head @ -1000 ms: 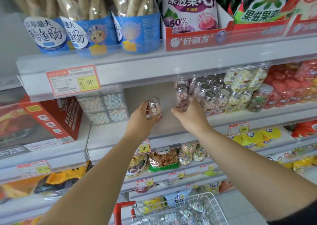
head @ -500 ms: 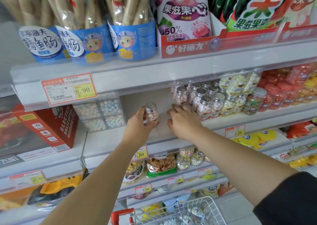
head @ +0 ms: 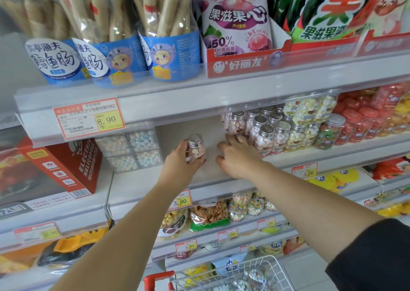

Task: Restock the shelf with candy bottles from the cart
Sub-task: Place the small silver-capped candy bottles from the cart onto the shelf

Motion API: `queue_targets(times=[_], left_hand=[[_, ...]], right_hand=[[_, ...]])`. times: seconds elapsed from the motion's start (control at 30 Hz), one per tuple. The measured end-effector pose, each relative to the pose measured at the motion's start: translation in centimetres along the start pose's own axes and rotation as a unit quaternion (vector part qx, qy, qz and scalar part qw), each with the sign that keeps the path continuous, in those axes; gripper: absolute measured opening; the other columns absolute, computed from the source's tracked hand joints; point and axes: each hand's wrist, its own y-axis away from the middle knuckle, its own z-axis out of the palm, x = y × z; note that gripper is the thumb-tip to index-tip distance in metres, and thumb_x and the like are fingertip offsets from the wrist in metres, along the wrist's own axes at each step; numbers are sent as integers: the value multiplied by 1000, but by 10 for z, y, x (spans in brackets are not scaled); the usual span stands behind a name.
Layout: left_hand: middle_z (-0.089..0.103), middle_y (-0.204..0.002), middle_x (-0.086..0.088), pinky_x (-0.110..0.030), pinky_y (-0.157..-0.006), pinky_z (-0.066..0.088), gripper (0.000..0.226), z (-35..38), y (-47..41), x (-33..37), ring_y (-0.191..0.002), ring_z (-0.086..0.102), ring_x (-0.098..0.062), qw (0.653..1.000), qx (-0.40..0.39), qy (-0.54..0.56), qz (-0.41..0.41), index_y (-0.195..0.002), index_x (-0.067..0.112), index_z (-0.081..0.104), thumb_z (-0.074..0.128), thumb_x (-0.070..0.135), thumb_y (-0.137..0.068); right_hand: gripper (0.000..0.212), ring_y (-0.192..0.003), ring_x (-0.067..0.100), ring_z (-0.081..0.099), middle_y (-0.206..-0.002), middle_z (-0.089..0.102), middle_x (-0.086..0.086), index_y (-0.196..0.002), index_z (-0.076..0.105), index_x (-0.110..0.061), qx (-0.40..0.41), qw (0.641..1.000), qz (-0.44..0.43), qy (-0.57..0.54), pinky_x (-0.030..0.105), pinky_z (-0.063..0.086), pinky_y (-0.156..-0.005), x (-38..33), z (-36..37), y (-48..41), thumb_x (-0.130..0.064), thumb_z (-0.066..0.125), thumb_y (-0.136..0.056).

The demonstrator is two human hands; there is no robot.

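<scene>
You are part way through the job. A good bunch of silver-capped bottles (head: 266, 133) already stands in rows on the shelf (head: 221, 187), to the right of a bare white patch (head: 199, 176), so some of the stocking looks done. There is more to do. Down at the bottom is the wire cart (head: 221, 268) with a few more little bottles (head: 255, 274) lying in it, but they are blurry and you cannot count them. The bare patch looks big enough for quite a few more. Now for your hands. Your left hand (head: 179, 160) is wrapped round one candy bottle (head: 196, 149). Your thumb and fingers curl about its lower half, and the silver cap (head: 195, 138) pokes out on top. The bottle is upright over the bare patch, to the left of the bunch and apart from it. Your hand hides its bottom, so you cannot tell if it sits on the shelf yet or hangs just above it. Your right hand (head: 238, 157) holds nothing. Its fingers (head: 230, 138) are loose and spread, palm down, with the tips right at the foot of the nearest bottle in the bunch. You cannot tell if they touch it or stop just short. I think the bottle you hold goes next to the bunch.
</scene>
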Motion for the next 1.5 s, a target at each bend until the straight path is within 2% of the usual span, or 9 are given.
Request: queue_targets(times=[0.1, 0.23, 0.37, 0.6, 0.97, 1.1, 1.23, 1.4, 1.5], left_hand=[[59, -119, 1, -31, -90, 48, 48, 2, -5, 1, -105, 61, -16, 999, -21, -29, 5, -125, 23, 58, 76, 35, -82], [57, -118, -1, -32, -89, 50, 53, 20, -17, 18, -101, 63, -18, 998, -43, -38, 12, -126, 22, 58, 79, 37, -79], [60, -120, -2, -35, -86, 54, 62, 52, -32, 43, -98, 64, -20, 999, -45, 4, 9, -129, 21, 54, 83, 32, -75], [63, -111, -2, -16, -52, 37, 48, 86, -49, 71, -92, 64, -18, 996, -25, 82, -22, -111, 25, 48, 82, 21, -78], [63, -112, -5, -22, -62, 44, 44, 89, -58, 65, -98, 64, -22, 995, -7, 99, -28, -111, 23, 47, 78, 16, -80], [58, -120, -3, -17, -58, 39, 54, 85, -49, 68, -101, 60, -18, 996, -9, 85, -32, -126, 20, 48, 78, 24, -82], [54, -126, 0, -23, -87, 46, 44, 67, -2, 77, -109, 55, -12, 997, 42, 57, 32, -131, 18, 50, 68, 16, -91], [62, -109, 5, -16, -89, 48, 28, 65, 108, 56, -99, 60, -3, 989, 75, 51, 115, -118, 18, 62, 61, 7, -93], [65, -98, 15, -28, -80, 56, 24, 102, 171, 13, -93, 63, -2, 998, 30, 54, 20, -113, 20, 65, 61, 8, -93]], right_hand=[[50, -147, 28, 19, -162, 20, 6, -147, 40, -20, -9, 999, -33, -26, 49, 28, -113, 3, -4, 17, -38, 37, -100], [42, -128, 24, 46, -139, 54, 5, -140, 51, -15, 17, 995, -73, -71, 42, 44, -102, 20, -4, 55, -32, 42, -102], [36, -120, 18, 53, -128, 61, -4, -134, 57, -21, 45, 992, -82, -83, 39, 48, -94, 51, -6, 82, -29, 46, -101], [32, -123, 12, 52, -132, 59, -9, -128, 61, -24, 77, 988, -40, -126, 33, 47, -98, 99, -8, 91, -25, 56, -96], [41, -131, 8, 42, -141, 49, -11, -137, 53, -24, 75, 987, -59, -132, 29, 40, -106, 102, -1, 93, -27, 57, -96], [37, -128, 10, 44, -135, 53, -7, -132, 59, -19, 120, 981, -81, -130, 31, 45, -102, 102, 5, 99, -22, 59, -95], [24, -116, 14, 53, -118, 62, -3, -114, 69, -16, 179, 964, -138, -138, 27, 48, -90, 96, 23, 123, -13, 62, -90], [19, -93, 15, 64, -100, 70, -6, -104, 71, -19, 76, 968, -136, -196, 37, 55, -80, 103, 78, 164, -17, 58, -91], [17, -88, 10, 63, -99, 69, -9, -106, 69, -24, -67, 973, -116, -189, 37, 55, -79, 119, 124, 189, -23, 56, -94]])
